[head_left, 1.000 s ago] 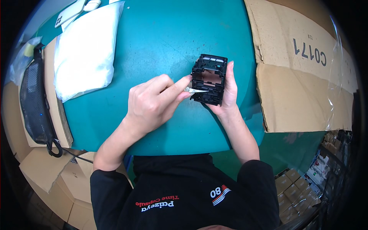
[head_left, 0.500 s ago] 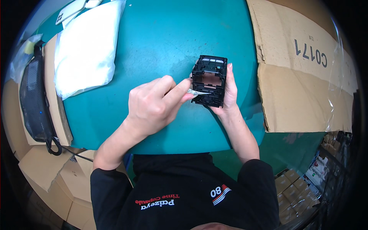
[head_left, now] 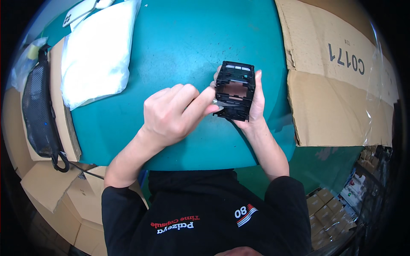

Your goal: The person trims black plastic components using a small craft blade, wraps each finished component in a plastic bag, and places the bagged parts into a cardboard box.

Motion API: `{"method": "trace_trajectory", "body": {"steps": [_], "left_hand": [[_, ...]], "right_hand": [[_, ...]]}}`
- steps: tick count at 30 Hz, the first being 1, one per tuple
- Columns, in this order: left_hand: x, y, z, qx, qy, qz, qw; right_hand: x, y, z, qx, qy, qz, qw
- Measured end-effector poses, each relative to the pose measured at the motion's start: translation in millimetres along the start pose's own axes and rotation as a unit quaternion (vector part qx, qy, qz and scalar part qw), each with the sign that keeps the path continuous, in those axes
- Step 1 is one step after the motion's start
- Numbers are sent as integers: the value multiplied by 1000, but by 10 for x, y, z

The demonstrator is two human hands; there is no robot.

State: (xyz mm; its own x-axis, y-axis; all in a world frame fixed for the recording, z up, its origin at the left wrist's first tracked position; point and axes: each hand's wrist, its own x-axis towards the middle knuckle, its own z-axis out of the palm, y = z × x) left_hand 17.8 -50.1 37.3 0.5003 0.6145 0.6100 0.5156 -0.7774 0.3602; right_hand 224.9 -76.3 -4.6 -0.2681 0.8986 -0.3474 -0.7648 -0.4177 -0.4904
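Observation:
My right hand holds a black plastic frame above the green table. The frame is box-like, with an opening in its middle through which skin shows, and small light windows at its far end. My fingers wrap round it from beneath and the right. Between the thumb and forefinger of my left hand, a thin pointed metal tool is pinched. Its tip lies over the near left part of the frame and is hard to see against the black. My left fingertips are at the frame's left edge.
A white plastic bag lies on the green table at the far left. Beside it is a black mesh pouch on cardboard. A large cardboard box stands at the right. Open cartons are at the lower left.
The tool's tip has drawn back left and slightly down, so less of it shows over the frame. The frame has shifted slightly right.

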Motion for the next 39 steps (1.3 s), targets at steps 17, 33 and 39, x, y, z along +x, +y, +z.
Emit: {"method": "trace_trajectory", "body": {"steps": [17,33,39], "left_hand": [[20,-84,-20,-127,44,-7,991],[-10,-74,-28,-136,42,-29,989],[-10,-75,-42,-170,24,-29,985]], "right_hand": [[83,-200,-92,-192,-110,-171,960],[67,-228,-6,-213,-135,-181,951],[132,-176,-14,-113,-190,-174,960]]}}
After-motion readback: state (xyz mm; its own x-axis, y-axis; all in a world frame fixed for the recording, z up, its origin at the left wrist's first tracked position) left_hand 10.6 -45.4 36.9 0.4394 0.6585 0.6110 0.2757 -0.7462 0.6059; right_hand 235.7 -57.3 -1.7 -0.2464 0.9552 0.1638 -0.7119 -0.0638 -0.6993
